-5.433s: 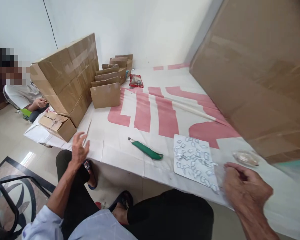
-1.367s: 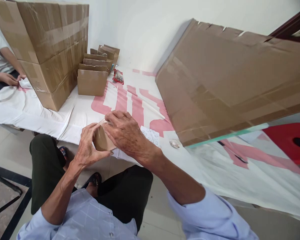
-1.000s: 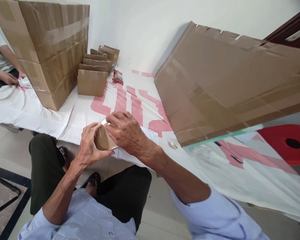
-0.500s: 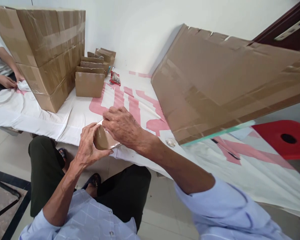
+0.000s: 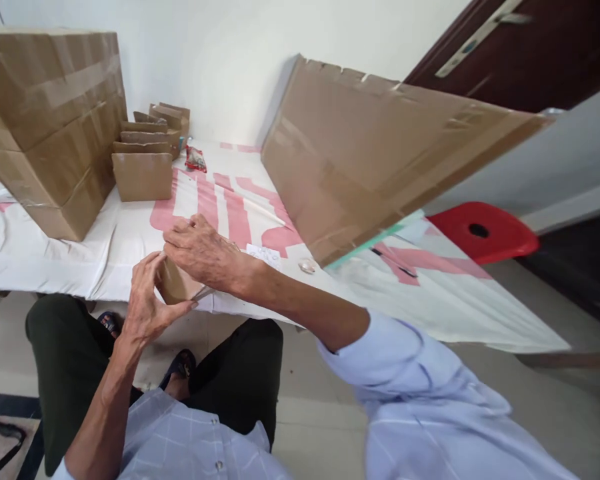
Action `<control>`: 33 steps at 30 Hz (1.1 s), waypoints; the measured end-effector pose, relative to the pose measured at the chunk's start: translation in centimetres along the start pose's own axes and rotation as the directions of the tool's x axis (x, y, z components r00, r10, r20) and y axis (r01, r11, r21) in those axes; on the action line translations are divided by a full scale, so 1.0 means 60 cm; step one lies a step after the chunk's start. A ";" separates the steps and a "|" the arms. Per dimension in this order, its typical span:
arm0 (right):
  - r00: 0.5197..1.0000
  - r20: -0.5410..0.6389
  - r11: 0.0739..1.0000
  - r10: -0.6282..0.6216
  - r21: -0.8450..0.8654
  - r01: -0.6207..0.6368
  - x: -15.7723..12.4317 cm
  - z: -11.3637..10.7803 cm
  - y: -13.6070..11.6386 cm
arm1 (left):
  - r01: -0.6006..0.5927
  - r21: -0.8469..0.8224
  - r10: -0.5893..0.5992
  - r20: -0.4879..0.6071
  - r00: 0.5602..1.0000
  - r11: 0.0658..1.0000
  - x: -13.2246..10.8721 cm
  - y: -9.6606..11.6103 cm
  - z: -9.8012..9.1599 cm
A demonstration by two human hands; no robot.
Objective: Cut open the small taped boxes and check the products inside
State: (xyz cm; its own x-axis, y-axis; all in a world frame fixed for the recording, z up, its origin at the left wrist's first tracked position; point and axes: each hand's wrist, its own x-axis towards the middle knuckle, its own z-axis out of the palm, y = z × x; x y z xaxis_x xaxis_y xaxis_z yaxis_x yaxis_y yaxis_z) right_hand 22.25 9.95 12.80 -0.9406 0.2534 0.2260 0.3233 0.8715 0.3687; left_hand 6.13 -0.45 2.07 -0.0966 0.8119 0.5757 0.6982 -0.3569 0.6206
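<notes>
A small brown cardboard box [image 5: 177, 281] is held over the table's front edge, slightly tilted. My left hand [image 5: 147, 300] grips its left side, with the thumb along the near lower edge and the fingers round the far side. On the box's far upper edge, the curled fingers of my right hand [image 5: 203, 253] are closed; exactly what they pinch is hidden behind the knuckles. Beyond my right wrist lies a white paper [image 5: 264, 255] with small printed marks. Close to that forearm is a small clear, shiny item [image 5: 307, 266], too small to name.
Taped cartons [image 5: 75, 133] are stacked at the left, beside several upright small cardboard boxes [image 5: 143, 177] and a red packet [image 5: 195, 159]. A large cardboard panel [image 5: 375, 153] leans at the right. Past it are a dark pen [image 5: 397, 263] and a red stool [image 5: 485, 230].
The view has swung to the right, so everything sits further left and more of the door and stool shows. Both hands keep nearly the same hold on the box. The marked paper has come into sight.
</notes>
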 end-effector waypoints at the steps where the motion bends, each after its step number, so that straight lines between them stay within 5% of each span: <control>1: 1.000 0.008 1.000 0.009 0.006 -0.009 0.002 -0.003 -0.001 | -0.004 -0.004 0.004 -0.002 1.000 1.000 0.002 -0.001 -0.001; 5: 0.997 -0.032 0.992 0.069 0.109 -0.065 0.005 -0.025 -0.011 | 0.021 -0.013 -0.020 0.016 1.000 1.000 0.010 -0.005 -0.009; 8: 0.951 -0.223 0.933 0.213 0.337 -0.130 -0.020 -0.048 -0.001 | 0.089 -0.031 -0.088 0.040 0.995 0.996 0.011 -0.016 -0.022; 12: 0.702 -0.378 0.697 0.604 0.678 -0.234 -0.124 -0.045 0.063 | 0.231 -0.126 -0.215 0.131 0.968 0.965 0.004 -0.062 -0.047; 17: 0.422 -0.099 0.329 0.901 0.790 -0.517 -0.308 0.067 0.156 | 0.408 -0.283 -0.360 0.207 0.910 0.868 -0.007 -0.125 -0.062; 21: 0.255 0.122 0.084 0.959 0.740 -0.667 -0.412 0.179 0.175 | 0.500 -0.129 -0.472 0.193 0.860 0.857 -0.010 -0.140 -0.062; 25: 0.225 0.216 0.032 0.950 0.650 -0.760 -0.450 0.254 0.164 | 0.510 0.016 -0.505 0.177 0.845 0.860 -0.007 -0.154 -0.067; 33: 0.351 0.239 0.134 0.905 0.622 -0.771 -0.401 0.338 0.187 | 0.495 0.070 -0.500 0.148 0.853 0.866 -0.005 -0.176 -0.072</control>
State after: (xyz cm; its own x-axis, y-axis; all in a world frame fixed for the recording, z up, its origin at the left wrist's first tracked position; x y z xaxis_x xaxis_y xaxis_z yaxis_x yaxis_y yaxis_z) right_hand 46.44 22.17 -6.78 -0.0619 0.9784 0.1973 0.7042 0.1829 -0.6860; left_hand -4.26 1.09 -2.35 -0.3269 0.9395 0.1022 0.6064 0.1256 0.7852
